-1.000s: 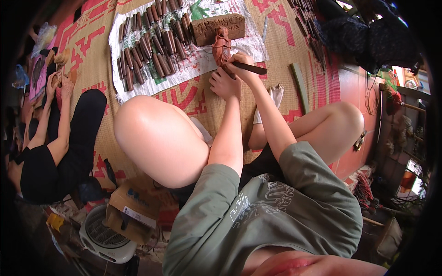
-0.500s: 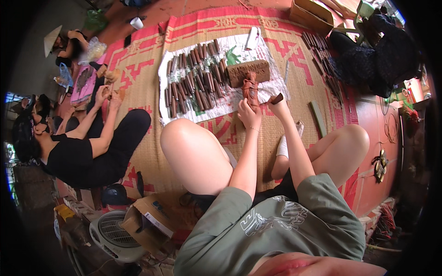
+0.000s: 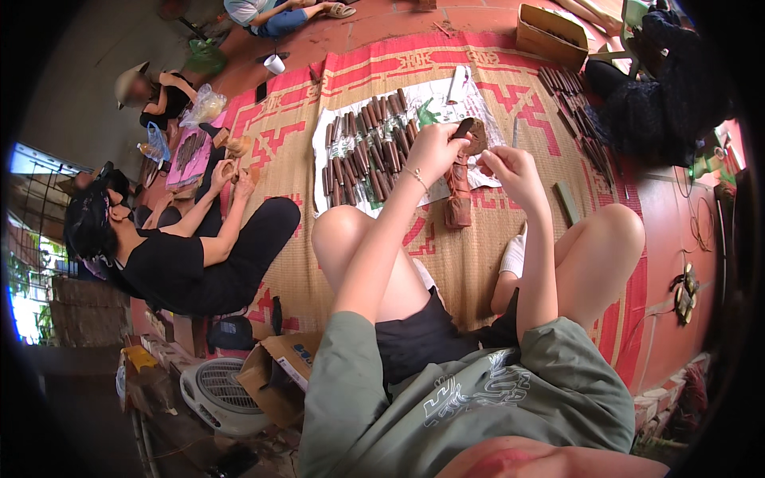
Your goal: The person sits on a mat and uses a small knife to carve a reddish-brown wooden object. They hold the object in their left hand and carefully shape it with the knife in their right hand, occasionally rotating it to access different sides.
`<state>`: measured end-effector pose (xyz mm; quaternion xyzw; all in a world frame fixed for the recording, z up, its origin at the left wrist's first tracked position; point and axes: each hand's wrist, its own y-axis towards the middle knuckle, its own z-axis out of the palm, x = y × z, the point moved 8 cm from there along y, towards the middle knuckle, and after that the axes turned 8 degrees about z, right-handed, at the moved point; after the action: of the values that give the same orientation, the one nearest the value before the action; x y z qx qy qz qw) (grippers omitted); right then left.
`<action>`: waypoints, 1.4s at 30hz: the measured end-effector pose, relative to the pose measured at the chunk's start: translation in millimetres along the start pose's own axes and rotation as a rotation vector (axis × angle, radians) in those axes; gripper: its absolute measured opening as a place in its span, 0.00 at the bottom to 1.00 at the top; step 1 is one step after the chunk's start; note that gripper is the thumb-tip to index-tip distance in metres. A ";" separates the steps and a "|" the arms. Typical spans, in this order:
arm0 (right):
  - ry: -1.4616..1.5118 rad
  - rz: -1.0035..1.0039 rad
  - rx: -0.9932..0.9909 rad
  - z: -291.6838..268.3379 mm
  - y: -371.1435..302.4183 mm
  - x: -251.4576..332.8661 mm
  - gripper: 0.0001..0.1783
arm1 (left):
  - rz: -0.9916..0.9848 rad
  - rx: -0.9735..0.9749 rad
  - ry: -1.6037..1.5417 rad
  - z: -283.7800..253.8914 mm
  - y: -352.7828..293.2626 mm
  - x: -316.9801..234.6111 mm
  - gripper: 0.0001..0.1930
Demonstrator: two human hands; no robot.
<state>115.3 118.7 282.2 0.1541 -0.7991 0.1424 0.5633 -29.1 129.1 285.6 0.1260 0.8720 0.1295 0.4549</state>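
Observation:
My left hand (image 3: 437,153) is closed around a dark brown handle (image 3: 463,127), like those of the carving tools on the sheet; its far end sticks out past my fingers. Close by on the right, my right hand (image 3: 514,174) has its fingertips pinched together, and whether anything is between them is too small to tell. Between and below the hands lies a reddish-brown carved wooden figure (image 3: 457,199), held by neither hand. Its upper part is partly covered by my left hand. Behind it a brown wooden block (image 3: 476,137) is mostly hidden by the hands.
Several wooden-handled carving tools (image 3: 368,151) lie in rows on a white sheet (image 3: 321,143). More tools (image 3: 578,119) lie at the right by a box (image 3: 550,44). A green-grey bar (image 3: 566,203) rests near my right knee. A co-worker (image 3: 175,255) sits at left.
The dark handle has passed from my right hand to my left. Both hands have risen off the figure, which my left hand held before. The view has shifted leftward.

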 end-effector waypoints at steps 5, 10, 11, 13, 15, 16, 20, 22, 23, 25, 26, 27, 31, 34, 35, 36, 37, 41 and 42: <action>0.966 -0.437 0.439 34.5 -97.9 141.5 0.09 | -0.169 -0.048 -0.257 14.4 -16.4 38.5 0.09; 1.288 -0.762 1.043 54.9 -150.4 224.2 0.24 | -0.060 -0.087 -0.330 24.7 16.4 7.1 0.08; 1.375 -0.802 1.181 74.5 -157.6 229.7 0.27 | -0.122 -0.132 -0.285 1.7 -8.9 27.0 0.08; 1.436 -0.863 1.238 88.4 -165.8 235.4 0.31 | -0.096 -0.167 -0.358 8.8 -2.3 37.2 0.08; 1.649 -0.911 1.152 95.0 -177.4 248.2 0.35 | -0.093 -0.211 -0.287 -12.3 -6.9 32.8 0.08; 1.691 -0.903 1.117 98.3 -177.7 247.5 0.36 | -0.086 -0.225 -0.293 -13.5 -3.6 33.4 0.08; 1.709 -0.780 1.141 106.6 -175.7 244.9 0.35 | -0.089 -0.264 -0.255 -18.6 -0.6 34.3 0.08; 1.727 -0.767 1.134 109.8 -172.7 241.1 0.35 | -0.093 -0.291 -0.226 -22.7 1.8 30.8 0.07; 1.675 -0.753 1.204 111.1 -170.8 241.3 0.34 | -0.091 -0.313 -0.242 -26.2 -0.9 33.1 0.07; 1.494 -0.707 1.408 110.7 -162.3 240.3 0.32 | -0.077 -0.346 -0.259 -33.9 -7.2 34.8 0.07; 1.351 -0.682 1.528 111.5 -162.3 239.7 0.31 | -0.076 -0.333 -0.248 -33.4 -4.9 35.0 0.08; 1.411 -0.703 1.455 109.2 -159.8 238.8 0.31 | -0.072 -0.340 -0.254 -32.4 -3.4 35.2 0.08; 1.638 -0.796 1.153 116.0 -169.0 238.8 0.33 | -0.071 -0.321 -0.228 -26.3 3.5 36.1 0.08; 1.679 -0.787 1.124 116.5 -167.7 235.5 0.33 | -0.079 -0.319 -0.233 -29.2 1.8 32.0 0.08; 1.616 -0.830 1.136 112.1 -167.3 238.4 0.33 | -0.080 -0.322 -0.237 -32.3 0.2 29.6 0.08; 1.557 -0.872 1.147 108.3 -166.9 241.2 0.33 | -0.078 -0.330 -0.227 -34.9 -2.8 31.7 0.08; 1.437 -0.967 1.142 95.6 -161.9 248.3 0.34 | -0.076 -0.339 -0.217 -37.4 -5.5 35.2 0.08; 1.683 -0.718 1.265 112.8 -170.4 237.1 0.34 | -0.101 -0.316 -0.178 -37.1 -3.6 29.9 0.08; 1.742 -0.669 1.274 118.4 -171.6 233.5 0.33 | -0.089 -0.323 -0.194 -36.1 -3.2 30.4 0.08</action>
<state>9.4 -105.3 473.5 0.4678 0.1653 0.4248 0.7572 -76.1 132.3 281.3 0.0243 0.7968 0.2347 0.5563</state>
